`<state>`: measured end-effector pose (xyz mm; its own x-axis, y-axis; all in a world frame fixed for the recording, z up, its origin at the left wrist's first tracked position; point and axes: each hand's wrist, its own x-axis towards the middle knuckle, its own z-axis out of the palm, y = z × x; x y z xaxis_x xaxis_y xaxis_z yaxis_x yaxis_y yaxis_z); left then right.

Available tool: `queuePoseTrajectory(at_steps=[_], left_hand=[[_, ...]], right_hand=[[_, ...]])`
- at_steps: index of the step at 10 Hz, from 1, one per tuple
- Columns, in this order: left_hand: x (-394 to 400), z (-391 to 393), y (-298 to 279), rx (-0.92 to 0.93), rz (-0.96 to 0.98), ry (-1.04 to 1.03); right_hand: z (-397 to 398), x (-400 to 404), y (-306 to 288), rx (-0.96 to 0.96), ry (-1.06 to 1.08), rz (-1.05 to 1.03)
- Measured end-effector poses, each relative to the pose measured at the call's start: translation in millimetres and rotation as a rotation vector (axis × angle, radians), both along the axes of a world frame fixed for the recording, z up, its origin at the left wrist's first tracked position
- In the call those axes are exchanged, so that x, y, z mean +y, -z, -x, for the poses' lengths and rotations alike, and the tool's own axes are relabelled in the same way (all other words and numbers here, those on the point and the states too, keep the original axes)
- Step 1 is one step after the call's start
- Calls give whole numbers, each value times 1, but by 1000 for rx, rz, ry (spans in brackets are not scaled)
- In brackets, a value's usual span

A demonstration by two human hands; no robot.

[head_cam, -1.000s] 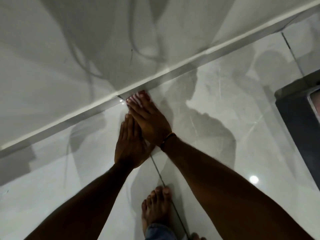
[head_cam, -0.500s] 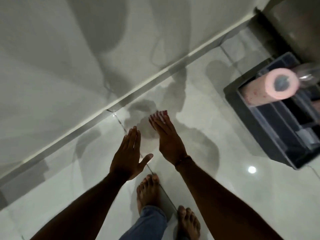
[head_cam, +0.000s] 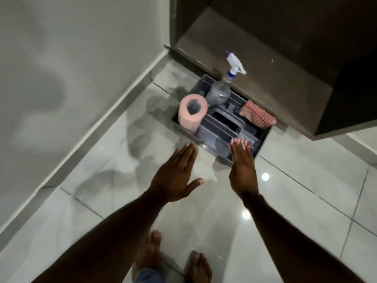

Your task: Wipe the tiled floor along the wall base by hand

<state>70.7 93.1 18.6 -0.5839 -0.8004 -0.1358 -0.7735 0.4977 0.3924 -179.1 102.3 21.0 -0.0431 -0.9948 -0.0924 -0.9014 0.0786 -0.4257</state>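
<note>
The tiled floor (head_cam: 306,180) is glossy, pale, dark-grouted up to the wall base (head_cam: 98,127). Left hand (head_cam: 175,176) and right hand (head_cam: 242,170) are flat, fingers straight (red-white scrap (head_cam: 240,142) at right fingertips).

Glossy pale grey tiled floor (head_cam: 114,201): large tiles, thin dark grout lines, bright light spots mirrored on the surface, faint darker smears close to the wall. Grey wall base (head_cam: 67,158) running diagonally from lower left up to the corner, with a lighter strip along its top edge, meeting the floor all along. Small red-and-white checked cloth (head_cam: 240,142) at the straight fingertips of the right hand (head_cam: 242,170); grip underneath hidden.
</note>
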Motion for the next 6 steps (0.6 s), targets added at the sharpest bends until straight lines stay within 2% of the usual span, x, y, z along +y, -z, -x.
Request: queuePoseTrajectory(at_steps=[2, 4, 5, 6], left_hand=[[-55, 69, 72, -69, 82, 160], [-76, 81, 135, -168, 111, 218], [-78, 78, 140, -171, 113, 233], [-80, 75, 124, -163, 108, 241]], right_hand=[[79, -73, 67, 60, 94, 54], [80, -102, 127, 202, 92, -105], [72, -103, 136, 281, 136, -128], [73, -105, 127, 222, 168, -201]])
